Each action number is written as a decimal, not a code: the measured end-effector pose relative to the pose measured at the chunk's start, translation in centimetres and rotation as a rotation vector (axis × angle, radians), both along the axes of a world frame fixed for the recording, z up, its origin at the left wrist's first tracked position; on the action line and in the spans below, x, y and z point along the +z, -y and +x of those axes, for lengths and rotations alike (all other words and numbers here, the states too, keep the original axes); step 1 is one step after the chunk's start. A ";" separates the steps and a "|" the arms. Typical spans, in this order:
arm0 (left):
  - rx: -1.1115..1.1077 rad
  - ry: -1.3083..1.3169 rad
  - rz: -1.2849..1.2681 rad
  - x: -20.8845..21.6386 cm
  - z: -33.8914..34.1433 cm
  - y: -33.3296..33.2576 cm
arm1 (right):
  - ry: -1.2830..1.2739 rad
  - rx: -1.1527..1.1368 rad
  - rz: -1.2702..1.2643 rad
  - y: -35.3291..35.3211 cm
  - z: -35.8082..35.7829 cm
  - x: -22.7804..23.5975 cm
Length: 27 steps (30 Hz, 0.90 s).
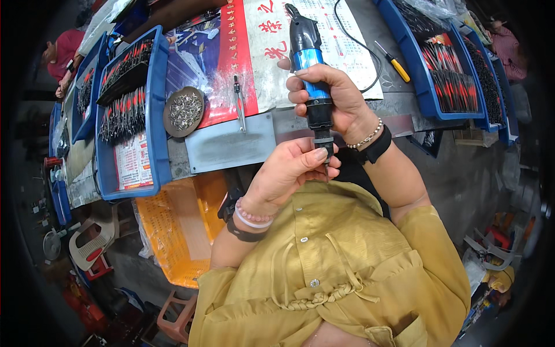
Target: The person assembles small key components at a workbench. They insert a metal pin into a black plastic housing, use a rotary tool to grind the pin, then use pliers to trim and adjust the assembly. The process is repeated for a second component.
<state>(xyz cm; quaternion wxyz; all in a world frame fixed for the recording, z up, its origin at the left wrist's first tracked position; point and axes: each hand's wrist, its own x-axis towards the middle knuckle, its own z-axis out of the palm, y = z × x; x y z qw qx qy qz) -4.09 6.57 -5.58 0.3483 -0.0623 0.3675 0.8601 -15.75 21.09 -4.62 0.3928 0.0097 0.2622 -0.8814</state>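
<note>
An electric screwdriver (309,58) with a blue and black body points nose-down toward me. My right hand (338,101) wraps round its barrel. At the black nose, the thumb and fingers of my left hand (298,165) close round the collar and bit; whether a small part sits between those fingertips is hidden. On the table to the left, a slim black, red and silver tool (239,103) lies partly over a grey metal plate (254,144). Beside it stands a round dish (193,130) of small silver screws or similar pieces.
Blue bins (159,144) (425,95) hold rows of red-and-black tools on both sides. A yellow-handled screwdriver (399,68) and a black cable (378,72) lie on the table. Below the table's edge is an orange crate (165,231). Other people sit at the far left and far right.
</note>
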 end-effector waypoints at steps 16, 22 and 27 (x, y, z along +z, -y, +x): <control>-0.057 0.045 0.264 -0.4 1.3 -0.3 | 0.146 0.045 -0.210 0.2 2.1 0.7; 0.034 0.031 -0.037 0.8 1.4 -0.2 | 0.043 -0.042 -0.131 0.2 2.0 0.3; 0.074 -0.071 -0.217 1.2 1.8 -0.3 | -0.009 -0.027 -0.024 0.3 2.1 -0.1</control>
